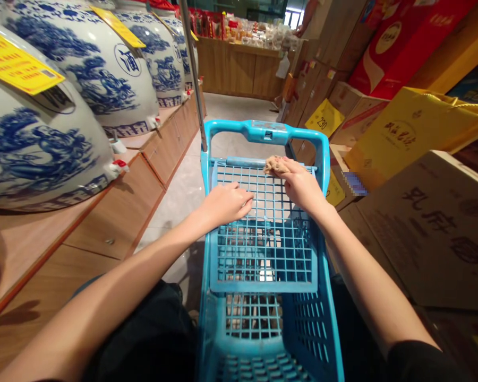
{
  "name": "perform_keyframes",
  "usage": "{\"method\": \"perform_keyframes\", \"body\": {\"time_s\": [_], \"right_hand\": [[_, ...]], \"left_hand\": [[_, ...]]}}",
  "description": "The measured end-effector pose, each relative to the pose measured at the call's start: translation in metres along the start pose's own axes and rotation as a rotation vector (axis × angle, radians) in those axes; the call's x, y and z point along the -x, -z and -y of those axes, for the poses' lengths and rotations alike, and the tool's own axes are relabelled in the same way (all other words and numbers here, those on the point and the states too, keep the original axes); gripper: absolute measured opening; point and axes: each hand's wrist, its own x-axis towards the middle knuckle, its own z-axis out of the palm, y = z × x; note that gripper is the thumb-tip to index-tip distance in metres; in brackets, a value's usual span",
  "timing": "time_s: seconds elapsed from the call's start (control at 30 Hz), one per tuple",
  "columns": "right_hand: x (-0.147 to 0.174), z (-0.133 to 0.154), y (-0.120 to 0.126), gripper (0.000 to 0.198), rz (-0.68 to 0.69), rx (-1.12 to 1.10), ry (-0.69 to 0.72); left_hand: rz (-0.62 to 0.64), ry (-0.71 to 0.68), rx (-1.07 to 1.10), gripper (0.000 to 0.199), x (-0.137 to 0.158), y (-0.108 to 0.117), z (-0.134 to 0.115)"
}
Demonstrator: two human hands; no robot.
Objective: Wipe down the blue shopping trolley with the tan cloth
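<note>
A blue plastic shopping cart (326,297) stands in front of me, its hinged grid panel (263,287) lying across the upper part of the basket. Near the panel's left edge, my left hand (230,202) is closed, its curled fingers against the mesh. My right hand (302,184) grips a crumpled beige cloth (276,165) and presses it on the panel's upper right edge, just below the cart handle (269,132). The palm side of each hand is hidden from view.
Large blue-and-white porcelain jars (99,69) line a wooden cabinet (111,212) on the left. Cardboard boxes (434,228) and a yellow gift bag (414,132) crowd the right side. A metal pole (194,74) rises at the cart's left. Beyond stands a counter (239,66) with packaged goods.
</note>
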Motion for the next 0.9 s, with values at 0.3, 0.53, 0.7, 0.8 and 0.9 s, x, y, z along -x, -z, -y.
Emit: {"method": "perform_keyframes", "body": {"time_s": [0.3, 0.53, 0.7, 0.8, 0.9], "right_hand": [[0.012, 0.013, -0.006, 0.076, 0.022, 0.024, -0.017], [0.023, 0.0, 0.023, 0.061, 0.018, 0.138, -0.144], [0.039, -0.003, 0.019, 0.056, -0.026, 0.214, -0.236], [0.043, 0.0, 0.004, 0.067, -0.028, 0.128, -0.129], [0.042, -0.003, 0.003, 0.071, 0.015, 0.021, -0.005]], "left_hand": [[-0.002, -0.029, -0.026, 0.033, -0.008, -0.004, -0.001], [-0.022, -0.023, -0.025, 0.034, -0.004, -0.001, -0.001], [0.028, -0.015, -0.057, 0.032, -0.009, 0.002, -0.003], [0.04, -0.013, -0.071, 0.03, -0.01, 0.002, -0.003], [0.03, -0.011, -0.075, 0.029, -0.008, 0.002, -0.002]]}}
